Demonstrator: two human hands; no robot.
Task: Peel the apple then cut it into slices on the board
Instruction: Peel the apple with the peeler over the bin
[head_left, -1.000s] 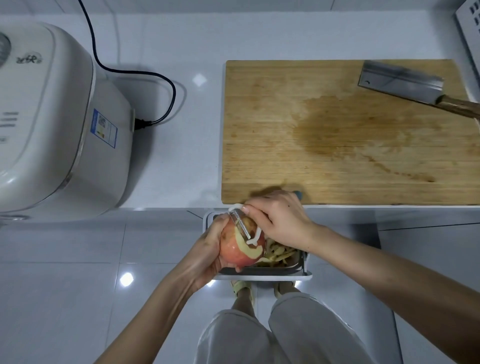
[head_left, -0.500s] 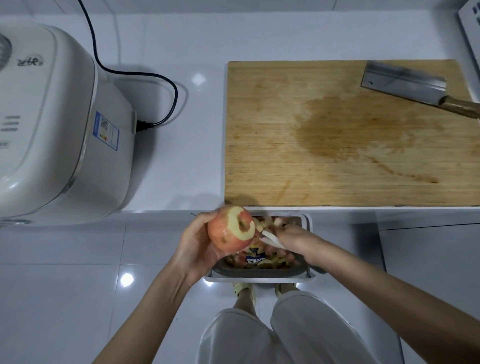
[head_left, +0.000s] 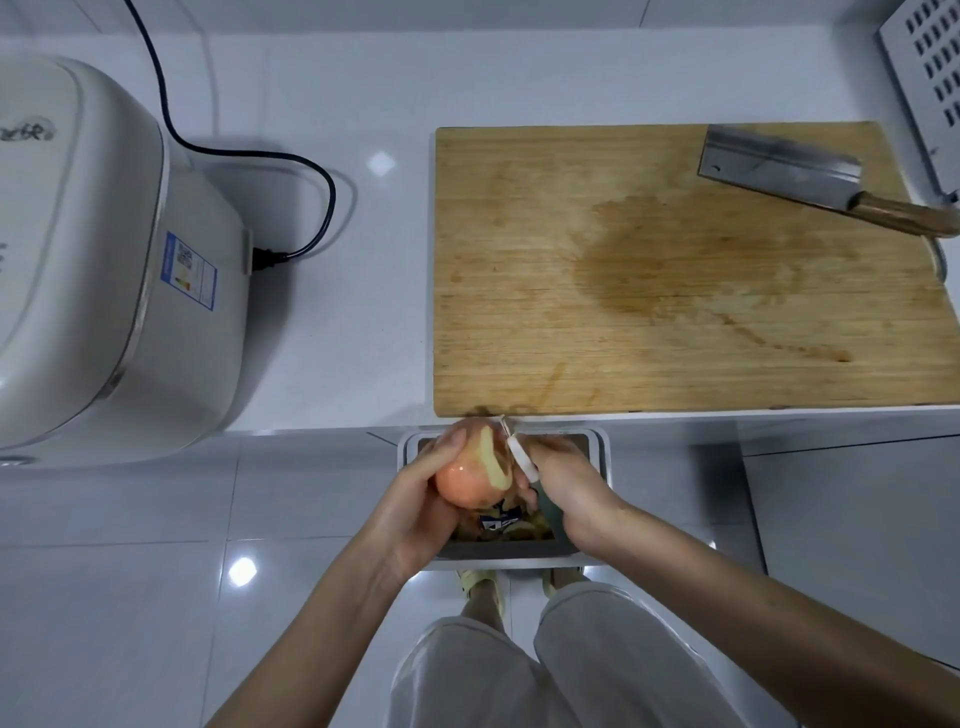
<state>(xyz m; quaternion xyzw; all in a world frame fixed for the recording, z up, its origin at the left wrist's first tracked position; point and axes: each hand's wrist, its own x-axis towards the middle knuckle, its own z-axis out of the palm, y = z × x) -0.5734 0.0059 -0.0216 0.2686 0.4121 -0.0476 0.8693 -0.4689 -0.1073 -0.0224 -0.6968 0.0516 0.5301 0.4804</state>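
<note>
**Peeling under way over the waste bin**

The left hand cupped the apple below the near edge of the table, directly above an open waste bin that held peelings. Its grip was clamped around the fruit from the left and underneath. The right hand had its grip closed on a white peeler, whose blade end lay against the top right of the apple beside a pale, already bared strip. Most of the visible skin was red, so by my judgement the peeling step was in hand and far from done; slicing had not begun.

The wooden board lay on the table with nothing on it but a damp stain, and the cleaver rested at its far right corner, blade flat, untouched.

The next move would likely call for drawing the blade down along the fruit's curve toward the person, then turning the apple in the left palm to bring fresh skin under the blade. The left thumb sat close to the blade's path and would need keeping clear.
</note>
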